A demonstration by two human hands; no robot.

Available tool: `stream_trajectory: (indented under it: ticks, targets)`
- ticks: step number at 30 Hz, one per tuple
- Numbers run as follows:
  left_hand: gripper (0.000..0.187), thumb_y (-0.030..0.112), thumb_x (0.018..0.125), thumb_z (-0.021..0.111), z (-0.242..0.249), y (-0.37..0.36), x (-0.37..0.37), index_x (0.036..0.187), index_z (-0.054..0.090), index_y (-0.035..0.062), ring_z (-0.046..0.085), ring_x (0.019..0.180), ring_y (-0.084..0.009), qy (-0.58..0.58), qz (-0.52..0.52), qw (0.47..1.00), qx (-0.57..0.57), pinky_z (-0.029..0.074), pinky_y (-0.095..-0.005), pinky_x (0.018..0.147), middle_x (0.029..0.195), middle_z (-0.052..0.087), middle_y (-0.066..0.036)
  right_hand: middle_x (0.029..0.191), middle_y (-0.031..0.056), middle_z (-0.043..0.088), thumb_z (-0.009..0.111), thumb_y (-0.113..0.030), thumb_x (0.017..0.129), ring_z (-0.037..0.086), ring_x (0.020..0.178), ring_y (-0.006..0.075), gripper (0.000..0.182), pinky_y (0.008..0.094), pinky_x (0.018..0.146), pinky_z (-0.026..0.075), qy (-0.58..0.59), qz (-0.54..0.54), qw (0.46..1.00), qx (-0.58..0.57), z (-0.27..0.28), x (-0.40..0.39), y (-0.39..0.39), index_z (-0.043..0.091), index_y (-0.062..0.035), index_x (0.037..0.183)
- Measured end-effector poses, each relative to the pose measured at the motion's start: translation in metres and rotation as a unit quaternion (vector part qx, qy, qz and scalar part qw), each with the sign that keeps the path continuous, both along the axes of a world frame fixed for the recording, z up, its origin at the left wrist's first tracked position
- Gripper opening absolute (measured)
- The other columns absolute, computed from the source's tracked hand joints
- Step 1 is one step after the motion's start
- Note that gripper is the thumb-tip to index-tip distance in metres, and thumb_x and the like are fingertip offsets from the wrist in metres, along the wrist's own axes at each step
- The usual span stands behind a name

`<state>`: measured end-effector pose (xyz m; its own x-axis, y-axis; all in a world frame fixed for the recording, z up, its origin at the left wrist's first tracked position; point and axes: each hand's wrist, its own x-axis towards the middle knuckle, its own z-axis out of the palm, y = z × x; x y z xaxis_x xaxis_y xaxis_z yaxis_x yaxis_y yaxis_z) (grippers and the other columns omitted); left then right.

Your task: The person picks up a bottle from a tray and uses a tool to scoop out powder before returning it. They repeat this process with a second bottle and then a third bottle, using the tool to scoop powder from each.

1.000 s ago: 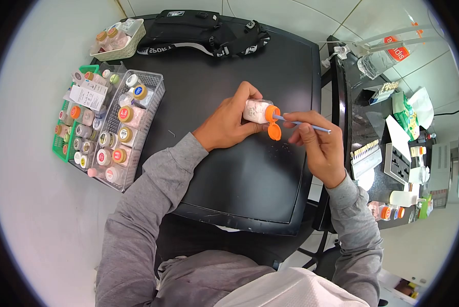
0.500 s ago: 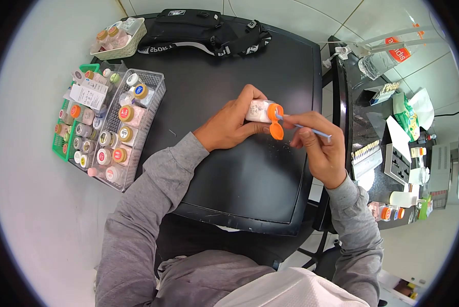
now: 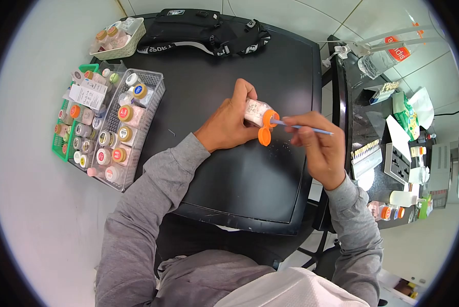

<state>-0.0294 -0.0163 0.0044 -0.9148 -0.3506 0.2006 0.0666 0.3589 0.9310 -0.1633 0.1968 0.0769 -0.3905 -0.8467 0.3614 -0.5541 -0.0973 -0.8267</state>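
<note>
Left hand (image 3: 228,124) clamped on small clear bottle (image 3: 254,111), pinkish-white stuff inside, bottle tilted, mouth end toward right hand. Orange cap (image 3: 271,118) on the bottle, its flip lid (image 3: 264,136) open and hanging down. Right hand (image 3: 322,149), fingers pinched on 1 thin blue stick (image 3: 314,129); stick's tip is at the cap opening, can't tell how deep it goes. Bottle is held over the black table (image 3: 229,179), between the 2 hands. Pale crumbs (image 3: 286,146) on the table near the lid.

Left side: gray basket (image 3: 151,97) and green basket (image 3: 60,149) side by side, both holding jars; white printed box (image 3: 88,95) on top of the green basket's jars. Cream basket (image 3: 130,49) with bottles at the table's far left corner. Black bag (image 3: 186,29) along the far edge. Right: side counter (image 3: 360,130) with water bottle (image 3: 377,64), green pack (image 3: 405,120), more small bottles.
</note>
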Motion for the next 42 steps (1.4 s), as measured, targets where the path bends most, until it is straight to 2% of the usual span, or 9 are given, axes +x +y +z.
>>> stream_trajectory:
  ticks: [3,6,9,12,18,30,33,39,42]
  targets:
    - [0.066,0.021,0.089,0.097,-0.008,-0.002,-0.001,0.127,0.044,0.0062,0.071,0.093,-0.0144,0.019,-0.015,1.0,-0.01,0.06,-0.0295,0.073,0.109,0.07,-0.01,0.103,0.011,0.077,0.058,-0.012,0.116,0.071,0.077,0.0127,0.025,0.0258,0.069,0.057,-0.013,-0.011,1.0,0.014,-0.002,0.001,0.0,0.079,0.0016,0.122]
    - [0.064,0.02,0.091,0.095,-0.01,-0.003,0.0,0.13,0.045,0.0053,0.072,0.096,-0.0148,0.018,-0.019,1.0,-0.007,0.06,-0.0298,0.074,0.113,0.072,-0.011,0.104,0.0109,0.077,0.058,-0.012,0.115,0.071,0.077,0.0128,0.025,0.026,0.069,0.057,-0.004,-0.016,1.0,-0.005,-0.001,0.0,-0.001,0.078,0.0017,0.122]
    - [0.057,0.021,0.093,0.089,-0.006,0.0,-0.001,0.127,0.047,0.0042,0.075,0.086,-0.0235,0.046,-0.014,0.999,-0.012,0.061,-0.0368,0.071,0.112,0.074,-0.017,0.105,0.0109,0.077,0.059,-0.011,0.115,0.071,0.078,0.0131,0.025,0.0267,0.07,0.057,-0.025,-0.013,0.999,0.02,0.0,0.003,-0.002,0.078,0.0016,0.123]
    - [0.058,0.016,0.093,0.092,-0.006,-0.001,-0.001,0.134,0.052,0.0039,0.074,0.101,-0.0167,0.05,-0.015,0.998,-0.032,0.062,-0.0315,0.081,0.116,0.075,-0.012,0.105,0.0104,0.077,0.059,-0.012,0.115,0.07,0.078,0.0131,0.025,0.027,0.071,0.058,-0.052,-0.008,0.997,0.058,-0.001,0.003,-0.003,0.078,-0.0001,0.125]
    - [0.057,0.014,0.094,0.09,-0.002,0.0,0.0,0.139,0.056,0.0039,0.075,0.103,-0.0179,0.043,-0.036,0.998,-0.011,0.061,-0.0333,0.085,0.118,0.076,-0.012,0.106,0.0105,0.077,0.058,-0.016,0.117,0.07,0.078,0.012,0.028,0.026,0.069,0.057,-0.031,-0.008,0.999,0.021,-0.001,-0.001,-0.001,0.078,-0.0001,0.126]
    - [0.071,0.016,0.089,0.095,0.001,0.003,0.001,0.13,0.038,0.0062,0.073,0.093,-0.0165,0.013,-0.009,1.0,0.021,0.06,-0.0315,0.074,0.109,0.072,-0.011,0.105,0.0109,0.077,0.056,-0.014,0.117,0.069,0.076,0.0121,0.027,0.0253,0.069,0.056,-0.041,0.0,0.999,0.033,-0.001,0.002,-0.001,0.079,-0.0003,0.124]
    - [0.075,0.022,0.087,0.096,-0.007,0.001,0.0,0.129,0.035,0.0082,0.075,0.083,-0.0205,0.039,0.012,0.998,-0.046,0.063,-0.0347,0.069,0.107,0.069,-0.015,0.105,0.0108,0.077,0.056,-0.014,0.117,0.069,0.076,0.0121,0.027,0.0255,0.069,0.056,-0.023,0.007,1.0,0.014,-0.003,0.0,-0.001,0.079,-0.0002,0.124]
    - [0.067,0.015,0.088,0.095,-0.002,0.001,0.0,0.125,0.04,0.0061,0.071,0.09,-0.0138,0.019,-0.006,1.0,0.007,0.059,-0.0299,0.071,0.109,0.068,-0.011,0.108,0.0117,0.078,0.057,-0.016,0.117,0.072,0.078,0.013,0.028,0.0264,0.069,0.057,-0.053,-0.001,0.997,0.052,-0.002,0.002,-0.001,0.078,0.0,0.125]
    - [0.061,0.014,0.089,0.093,0.001,0.001,0.0,0.125,0.044,0.0057,0.072,0.094,-0.0126,0.014,-0.012,1.0,0.021,0.06,-0.0291,0.074,0.11,0.07,-0.01,0.108,0.0114,0.078,0.057,-0.016,0.117,0.072,0.078,0.0127,0.028,0.0264,0.069,0.057,0.009,-0.009,1.0,-0.009,-0.002,-0.004,0.0,0.078,-0.0006,0.127]
